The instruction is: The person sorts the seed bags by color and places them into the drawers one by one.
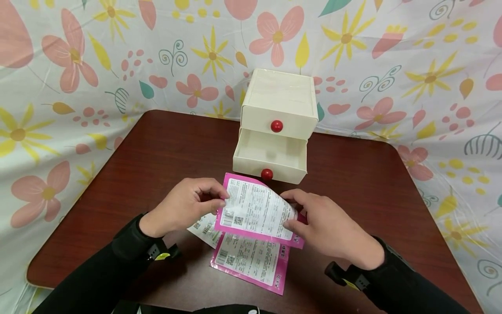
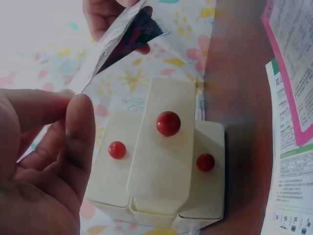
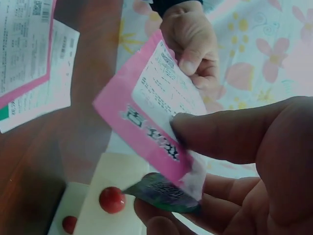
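Note:
Both hands hold up a pink packet [image 1: 256, 208] with a white printed label and barcode, its printed side toward the head camera. My left hand [image 1: 186, 204] pinches its left edge between thumb and fingers. At the right edge, my right hand [image 1: 327, 222] grips it, the thumb on the label side and fingers behind. The sheet bends, and a dark, shiny part [image 3: 164, 193] shows at its back in the right wrist view. Below lies a second pink packet [image 1: 251, 261], partly covered by the held one. A white packet with green [image 1: 205, 229] lies to its left, largely hidden.
Behind the packets stands a cream drawer unit [image 1: 282, 89] with red knobs. Its middle drawer [image 1: 270, 163] is pulled out; the top [image 2: 115, 171] and bottom drawers [image 2: 210, 181] are closed. A brown table [image 1: 164, 152] lies beneath, and a flowered cloth [image 1: 149, 56] hangs behind.

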Demonstrator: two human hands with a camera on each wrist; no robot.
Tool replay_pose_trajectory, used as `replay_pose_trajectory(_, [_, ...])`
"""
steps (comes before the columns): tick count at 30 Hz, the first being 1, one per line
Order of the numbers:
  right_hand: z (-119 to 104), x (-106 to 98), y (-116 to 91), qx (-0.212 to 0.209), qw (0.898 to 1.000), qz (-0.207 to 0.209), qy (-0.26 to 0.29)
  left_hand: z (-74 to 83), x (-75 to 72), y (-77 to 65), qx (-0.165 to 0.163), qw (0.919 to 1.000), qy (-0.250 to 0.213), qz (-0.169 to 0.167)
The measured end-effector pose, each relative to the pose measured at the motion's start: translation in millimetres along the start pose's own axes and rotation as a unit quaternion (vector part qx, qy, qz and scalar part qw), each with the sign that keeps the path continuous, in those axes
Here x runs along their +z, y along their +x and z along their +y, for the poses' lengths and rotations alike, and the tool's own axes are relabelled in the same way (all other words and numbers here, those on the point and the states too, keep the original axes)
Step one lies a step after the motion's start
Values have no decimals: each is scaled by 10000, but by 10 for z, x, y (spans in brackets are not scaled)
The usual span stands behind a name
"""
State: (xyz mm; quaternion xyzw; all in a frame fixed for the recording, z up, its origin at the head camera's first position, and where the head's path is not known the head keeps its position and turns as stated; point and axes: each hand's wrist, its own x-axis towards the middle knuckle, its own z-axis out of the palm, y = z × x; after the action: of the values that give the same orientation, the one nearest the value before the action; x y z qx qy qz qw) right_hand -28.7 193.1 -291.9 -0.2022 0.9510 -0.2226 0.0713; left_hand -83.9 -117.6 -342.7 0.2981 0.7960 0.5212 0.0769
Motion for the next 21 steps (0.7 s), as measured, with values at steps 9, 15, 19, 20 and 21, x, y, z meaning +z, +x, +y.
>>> replay_pose_trajectory(9, [55, -133, -33, -9, 9926, 1200, -202, 2, -33, 21, 366, 9986, -249, 279])
replay_pose_trajectory(15, [123, -210, -56, 235, 9914, 1177, 517, 3, -75, 46, 472, 9962, -286, 672])
replay_pose_trajectory(19, [150, -187, -63, -19, 9920, 1099, 626, -8, -84, 63, 608, 9947, -274, 782])
replay_pose_trajectory(20, [153, -181, -62, -111, 9912, 1180, 590, -12, -83, 68, 616, 9946, -280, 790])
replay_pose_trajectory(21, [153, -179, -63, -198, 9901, 1283, 539, -16, -81, 71, 614, 9945, -285, 797])
